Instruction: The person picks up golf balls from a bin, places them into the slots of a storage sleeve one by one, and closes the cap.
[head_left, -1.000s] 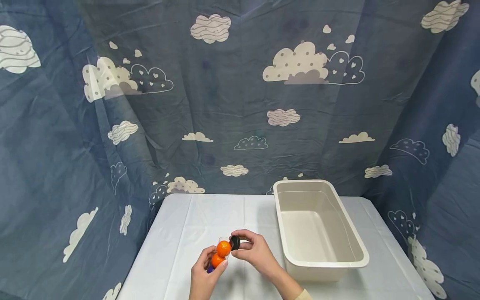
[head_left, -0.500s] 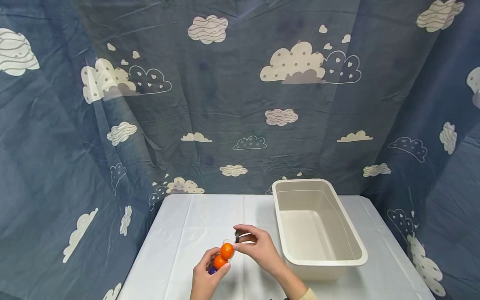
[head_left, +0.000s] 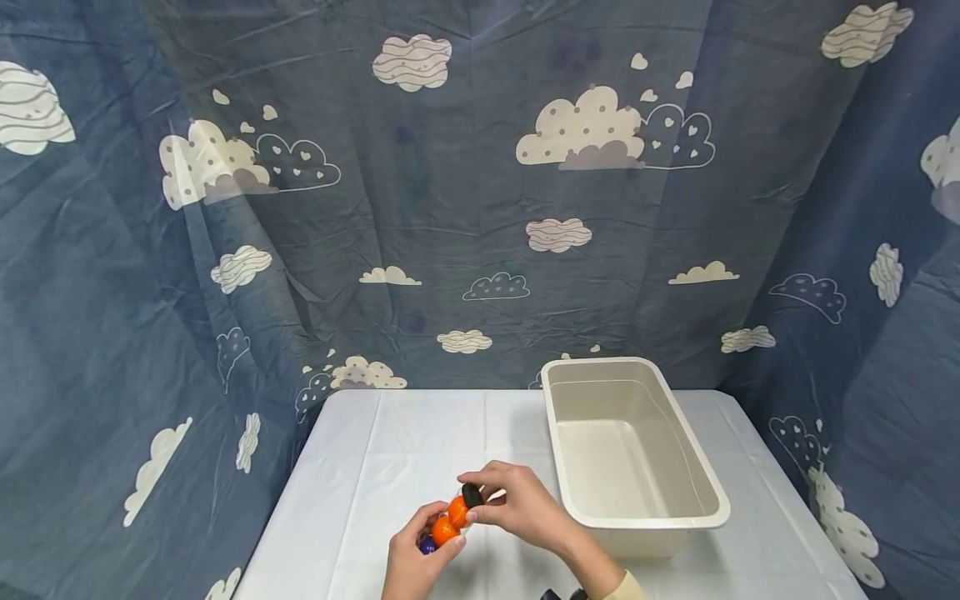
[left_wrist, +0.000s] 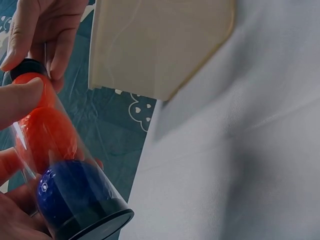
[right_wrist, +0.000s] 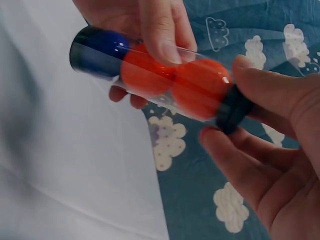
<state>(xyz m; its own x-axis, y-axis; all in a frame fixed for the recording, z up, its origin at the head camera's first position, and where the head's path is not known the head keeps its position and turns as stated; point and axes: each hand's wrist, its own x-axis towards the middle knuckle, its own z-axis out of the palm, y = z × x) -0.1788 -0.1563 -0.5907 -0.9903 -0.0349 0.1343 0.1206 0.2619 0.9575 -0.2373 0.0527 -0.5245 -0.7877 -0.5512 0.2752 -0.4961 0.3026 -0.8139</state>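
My left hand [head_left: 420, 552] grips a clear plastic tube [right_wrist: 167, 102], held tilted above the table. Inside lie a blue ball [left_wrist: 75, 190] at the base end and two orange balls, the lower [head_left: 444, 531] and the upper [head_left: 458, 511]. A dark base [left_wrist: 102, 225] closes the blue ball's end. Against the opposite end is a black cap [right_wrist: 234, 110], pinched between the thumb and fingers of my right hand [head_left: 522, 506]. In the right wrist view the left thumb presses along the tube wall, with its other fingers partly hidden behind.
A deep beige bin [head_left: 558, 454] stands on the white-covered table [head_left: 405, 433], just right of my right hand. Dark blue cloud-print cloth [head_left: 480, 208] hangs behind and on both sides. Small black objects [head_left: 551, 594] show at the bottom edge beside the right forearm.
The cap was apart from the tube's end, then tipped on edge beside it; now my right hand has brought it onto that end. The left hand and tube have shifted slightly right.
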